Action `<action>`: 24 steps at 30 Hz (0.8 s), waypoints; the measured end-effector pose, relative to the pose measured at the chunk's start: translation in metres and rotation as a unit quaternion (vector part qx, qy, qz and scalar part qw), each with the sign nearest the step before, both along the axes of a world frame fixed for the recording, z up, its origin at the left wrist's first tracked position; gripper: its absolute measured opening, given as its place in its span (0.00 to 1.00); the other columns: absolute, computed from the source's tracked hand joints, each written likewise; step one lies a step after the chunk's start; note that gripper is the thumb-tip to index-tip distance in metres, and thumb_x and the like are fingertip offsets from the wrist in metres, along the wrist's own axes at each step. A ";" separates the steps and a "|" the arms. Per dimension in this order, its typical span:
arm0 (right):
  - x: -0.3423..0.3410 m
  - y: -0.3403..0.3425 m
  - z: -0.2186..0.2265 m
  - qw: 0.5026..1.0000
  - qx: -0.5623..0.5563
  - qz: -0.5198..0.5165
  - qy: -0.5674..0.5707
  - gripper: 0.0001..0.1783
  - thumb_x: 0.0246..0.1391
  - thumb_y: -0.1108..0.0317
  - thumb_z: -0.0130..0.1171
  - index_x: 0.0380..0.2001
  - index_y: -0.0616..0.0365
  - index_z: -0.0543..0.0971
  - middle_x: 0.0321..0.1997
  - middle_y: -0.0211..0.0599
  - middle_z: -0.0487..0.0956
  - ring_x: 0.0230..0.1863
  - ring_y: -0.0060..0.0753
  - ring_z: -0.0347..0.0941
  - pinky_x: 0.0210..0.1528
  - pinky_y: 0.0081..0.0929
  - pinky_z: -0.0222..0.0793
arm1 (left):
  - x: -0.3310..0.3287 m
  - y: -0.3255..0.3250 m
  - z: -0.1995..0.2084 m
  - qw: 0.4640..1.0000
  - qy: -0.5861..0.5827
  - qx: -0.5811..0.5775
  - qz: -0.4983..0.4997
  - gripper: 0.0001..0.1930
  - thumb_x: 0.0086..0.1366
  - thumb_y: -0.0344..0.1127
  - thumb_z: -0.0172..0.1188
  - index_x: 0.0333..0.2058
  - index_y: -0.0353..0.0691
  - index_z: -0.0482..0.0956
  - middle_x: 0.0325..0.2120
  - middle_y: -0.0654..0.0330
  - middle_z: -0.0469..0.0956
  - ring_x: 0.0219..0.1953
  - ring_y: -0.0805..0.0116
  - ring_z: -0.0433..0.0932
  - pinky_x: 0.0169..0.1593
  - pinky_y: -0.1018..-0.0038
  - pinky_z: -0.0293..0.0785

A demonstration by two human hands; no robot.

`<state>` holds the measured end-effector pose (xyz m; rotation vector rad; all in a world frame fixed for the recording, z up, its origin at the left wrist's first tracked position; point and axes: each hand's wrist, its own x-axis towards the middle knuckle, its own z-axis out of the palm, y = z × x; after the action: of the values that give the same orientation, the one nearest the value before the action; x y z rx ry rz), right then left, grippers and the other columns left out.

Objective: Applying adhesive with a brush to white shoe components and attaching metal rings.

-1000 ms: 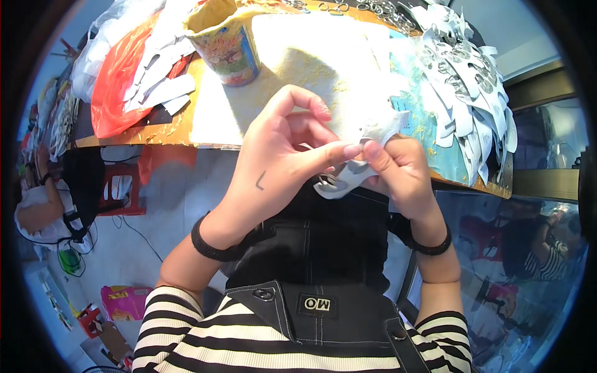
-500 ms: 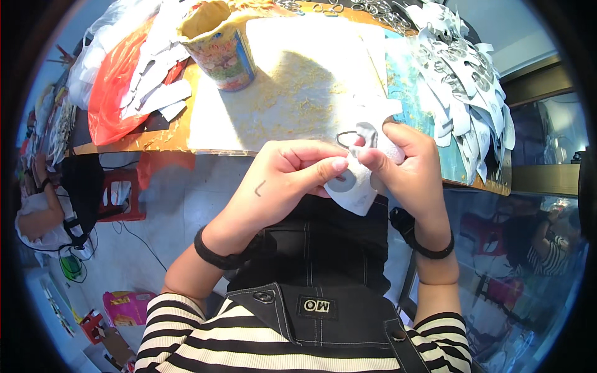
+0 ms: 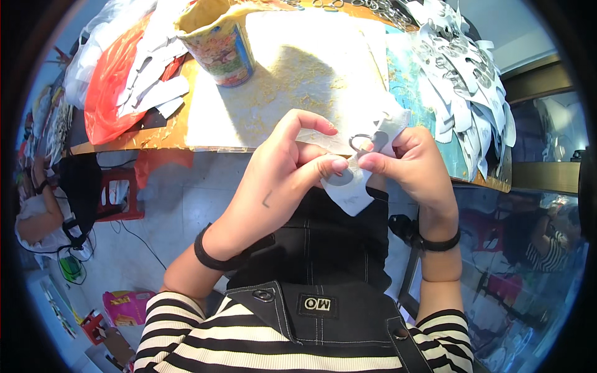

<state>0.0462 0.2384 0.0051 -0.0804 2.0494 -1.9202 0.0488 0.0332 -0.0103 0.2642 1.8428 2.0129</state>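
Observation:
In front of my body, above the table's near edge, both hands hold a white, flat cut piece (image 3: 352,196) of fabric or leather with grey patches. A dark metal ring (image 3: 353,147) sits at its narrow middle, where the material seems to fold around it. My left hand (image 3: 277,171) pinches the left edge between thumb and a bent finger, its index finger raised and arched above. On the other side, my right hand (image 3: 420,163) grips the piece with thumb and curled fingers, the thumb tip close by the ring. The fingers partly hide the fold.
A glue-smeared tin (image 3: 225,59) stands on a white sheet (image 3: 298,93) streaked with yellowish residue. White pieces (image 3: 163,93) and a red plastic bag (image 3: 109,102) lie at left. Similar pieces (image 3: 463,93) are heaped at right, metal rings (image 3: 373,9) at the back. A red stool (image 3: 121,194) stands below left.
My left index finger has lifted off the piece and arched upward. The piece has turned a little, its upper end now further right, and my right hand has shifted slightly right.

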 end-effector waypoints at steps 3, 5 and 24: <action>0.004 0.002 0.000 0.999 -0.031 0.022 0.032 0.09 0.48 0.72 0.66 0.31 0.67 0.81 0.26 0.28 0.79 0.29 0.14 0.72 0.30 0.14 0.68 | -0.005 -0.005 0.002 0.997 -0.057 0.048 -0.030 0.18 0.62 0.31 0.59 0.47 0.36 0.64 0.31 0.58 0.80 0.33 0.79 0.77 0.36 0.84 0.73; 0.008 -0.003 -0.004 0.992 -0.103 0.008 0.078 0.12 0.47 0.73 0.66 0.37 0.66 0.80 0.30 0.29 0.80 0.31 0.16 0.73 0.33 0.17 0.70 | -0.005 -0.006 0.007 0.994 -0.064 0.075 -0.053 0.20 0.61 0.33 0.62 0.49 0.36 0.66 0.33 0.59 0.80 0.34 0.80 0.76 0.38 0.83 0.73; 0.014 -0.024 -0.011 0.989 -0.106 -0.047 0.092 0.12 0.46 0.78 0.65 0.37 0.60 0.78 0.33 0.26 0.78 0.34 0.15 0.73 0.35 0.15 0.69 | -0.033 -0.005 0.025 0.955 0.258 -0.136 -0.060 0.10 0.59 0.34 0.63 0.28 0.33 0.75 0.21 0.64 0.74 0.23 0.80 0.71 0.28 0.82 0.69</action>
<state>0.0604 0.2148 -0.0055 -0.2206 1.9841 -2.2612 0.0159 0.0282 0.0150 0.8642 2.3167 1.6831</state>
